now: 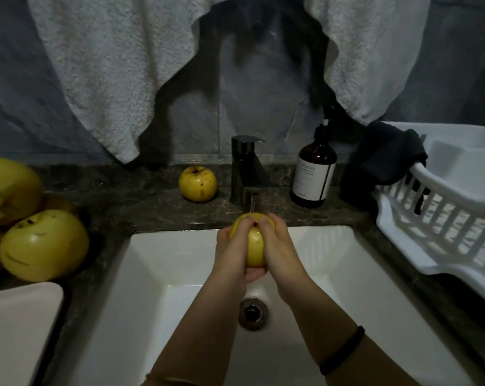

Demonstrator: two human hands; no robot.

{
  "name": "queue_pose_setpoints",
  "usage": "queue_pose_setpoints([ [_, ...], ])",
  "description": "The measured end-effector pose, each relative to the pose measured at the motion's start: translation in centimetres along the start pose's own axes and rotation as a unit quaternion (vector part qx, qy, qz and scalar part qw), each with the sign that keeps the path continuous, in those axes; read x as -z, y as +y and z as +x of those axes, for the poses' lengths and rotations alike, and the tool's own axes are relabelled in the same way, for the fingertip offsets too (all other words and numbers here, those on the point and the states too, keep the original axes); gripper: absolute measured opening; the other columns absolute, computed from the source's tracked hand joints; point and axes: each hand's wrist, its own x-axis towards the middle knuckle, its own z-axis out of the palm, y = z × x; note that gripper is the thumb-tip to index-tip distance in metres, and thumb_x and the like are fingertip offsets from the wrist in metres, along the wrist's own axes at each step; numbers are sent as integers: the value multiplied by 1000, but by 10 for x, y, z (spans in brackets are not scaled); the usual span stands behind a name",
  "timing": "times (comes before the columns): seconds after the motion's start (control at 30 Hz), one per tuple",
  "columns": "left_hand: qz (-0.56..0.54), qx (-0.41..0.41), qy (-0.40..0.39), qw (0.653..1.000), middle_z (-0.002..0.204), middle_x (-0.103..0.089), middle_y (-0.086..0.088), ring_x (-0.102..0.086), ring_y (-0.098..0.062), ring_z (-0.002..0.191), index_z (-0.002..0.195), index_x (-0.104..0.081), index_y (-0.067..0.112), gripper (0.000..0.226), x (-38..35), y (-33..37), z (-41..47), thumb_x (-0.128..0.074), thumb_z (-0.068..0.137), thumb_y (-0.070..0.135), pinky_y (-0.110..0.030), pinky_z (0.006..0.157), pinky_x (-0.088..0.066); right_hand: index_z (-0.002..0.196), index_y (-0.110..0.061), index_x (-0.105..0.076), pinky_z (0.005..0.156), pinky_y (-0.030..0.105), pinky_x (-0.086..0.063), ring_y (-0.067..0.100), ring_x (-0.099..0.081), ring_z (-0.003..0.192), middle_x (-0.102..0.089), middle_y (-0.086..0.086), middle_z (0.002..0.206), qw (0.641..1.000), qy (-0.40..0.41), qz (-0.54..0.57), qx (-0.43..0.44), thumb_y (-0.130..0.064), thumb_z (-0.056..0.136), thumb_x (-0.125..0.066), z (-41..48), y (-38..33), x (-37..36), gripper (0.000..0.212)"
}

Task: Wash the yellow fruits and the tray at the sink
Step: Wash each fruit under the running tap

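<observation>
We cup the wet yellow fruit (255,247) between left hand (231,246) and right hand (277,243) at the sink's (157,263) back edge; firm, rounded and probably slippery, it wants broad palms.

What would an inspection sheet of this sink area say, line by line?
Surface: dark stone counter around a white sink; the tap is running.
Job's things: held fruit under the stream; second fruit beside the tap; fruit pile at left; white tray near it.
Clutter: soap bottle, dark cloth, white rack.
Hands: left hand and right hand both grip the held fruit.
Cables: nothing seen.
Surroundings: white towels hang above.
</observation>
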Motion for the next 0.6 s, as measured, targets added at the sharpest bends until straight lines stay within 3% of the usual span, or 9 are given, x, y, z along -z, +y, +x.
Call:
queue_pose_setpoints([
  [0.1,-19,2,-17,1000,116,-57,-4,-60,-24,103,121,-49,26,51,0,-1,-2,-68,80,50,-37,69,-57,142,-32,-32,99,38,-43,17,-48,118,-45,0,135,998,8,-40,47,-48,98,-36,1,2,-2,47],
  [0.27,-37,-5,-29,999,121,-56,-6,-61,-26,102,129,-46,28,51,1,0,1,-63,85,47,-38,68,-57,144,-33,-33,109,43,-36,15,-43,128,-39,-3,146,996,30,-61,63,-52,99,-28,2,5,-1,49],
  [0.47,-113,79,-19,990,124,-58,-9,-63,-31,103,125,-53,26,64,1,-3,9,-66,74,63,-41,64,-57,145,-43,-23,105,48,-40,21,-44,128,-35,-4,148,994,6,-94,53,-61,87,-47,2,4,-3,65],
  [0.6,-123,108,-7,986,120,-60,-12,-64,-33,101,124,-53,22,66,2,-5,12,-62,76,66,-40,61,-57,145,-40,-23,104,47,-42,23,-47,125,-40,-2,142,993,8,-110,30,-62,84,-52,2,5,-3,71],
])
